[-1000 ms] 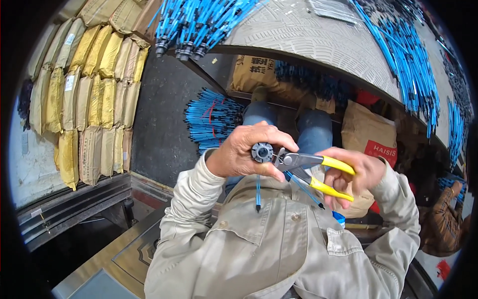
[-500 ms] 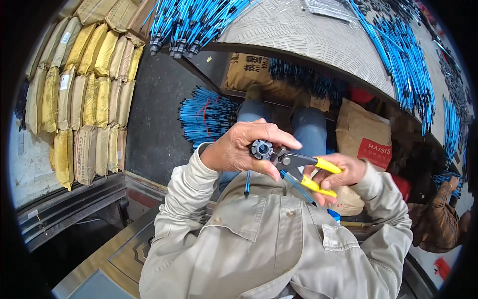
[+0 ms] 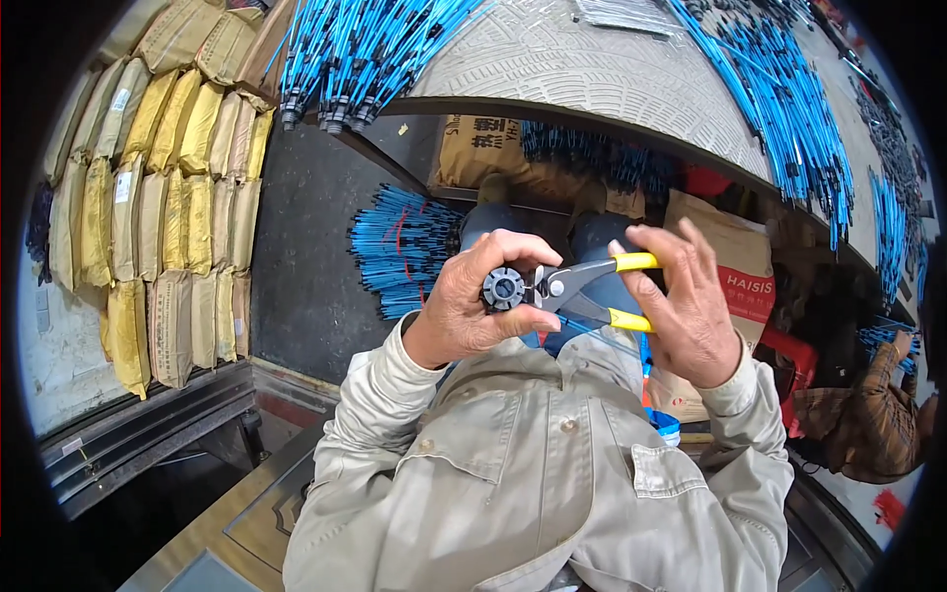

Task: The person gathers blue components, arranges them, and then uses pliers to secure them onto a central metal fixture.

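Observation:
My left hand is curled around a round black ribbed fitting, its slotted end facing up between thumb and fingers. Thin blue tubing shows below the pliers, though where it joins is hidden. In my right hand are pliers with yellow grips and dark metal arms. Their handles stand apart, and the jaws reach the side of the fitting; I cannot tell whether they bite on anything. The right fingers are loosely raised around the grips.
A grey table ahead bears bundles of blue tubes. More blue bundles lie on the floor by my legs. Stacked sacks line the left wall; a paper sack stands at right. Another person's arm shows at far right.
The pliers' handles have spread and the right fingers have loosened and lifted. The fitting has shifted slightly left with my left hand. The whole view has tilted a little.

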Available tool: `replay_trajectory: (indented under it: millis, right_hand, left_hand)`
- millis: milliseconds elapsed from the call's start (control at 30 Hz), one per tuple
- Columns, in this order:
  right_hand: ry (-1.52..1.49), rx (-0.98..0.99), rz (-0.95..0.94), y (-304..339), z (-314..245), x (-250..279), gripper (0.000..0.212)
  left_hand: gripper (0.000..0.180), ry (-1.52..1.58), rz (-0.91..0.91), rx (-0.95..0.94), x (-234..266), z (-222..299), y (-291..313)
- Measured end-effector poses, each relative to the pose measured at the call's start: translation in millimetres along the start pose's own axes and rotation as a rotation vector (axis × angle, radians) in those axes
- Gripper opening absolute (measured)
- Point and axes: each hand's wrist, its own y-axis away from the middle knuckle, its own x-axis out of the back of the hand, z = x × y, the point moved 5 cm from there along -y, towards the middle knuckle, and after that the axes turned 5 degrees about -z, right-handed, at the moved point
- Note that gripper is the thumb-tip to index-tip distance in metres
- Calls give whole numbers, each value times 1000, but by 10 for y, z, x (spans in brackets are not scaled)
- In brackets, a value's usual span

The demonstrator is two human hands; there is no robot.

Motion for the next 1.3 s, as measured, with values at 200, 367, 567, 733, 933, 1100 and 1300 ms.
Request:
replay_trajectory:
  millis: [200,367,567,733,933,1100,1300]
  right_hand:
    - [356,8,114,-66,-73,193,41]
    - [62,3,-33,20,16,41,42]
    - [323,69,110,-131,-65,197,42]
    - [32,84,-119,-191,-53,187,51]
    - [-99,74,-130,-194,-119,-66,58]
    - [-71,102,-56,-255,-145,-23,55]
    - [196,180,-64,-319,-122,259,46]
  left_hand:
    - [47,-49,169,-47,16,33,-2]
    - [49,-94,141,-49,61,8,18]
    - [58,-45,134,-76,92,-22,35]
    - [62,57,142,-40,129,-34,60]
    - [62,45,149,-72,179,-47,73]
    - [60,-20,155,-49,212,-18,95]
    - [59,-92,183,-71,175,15,96]
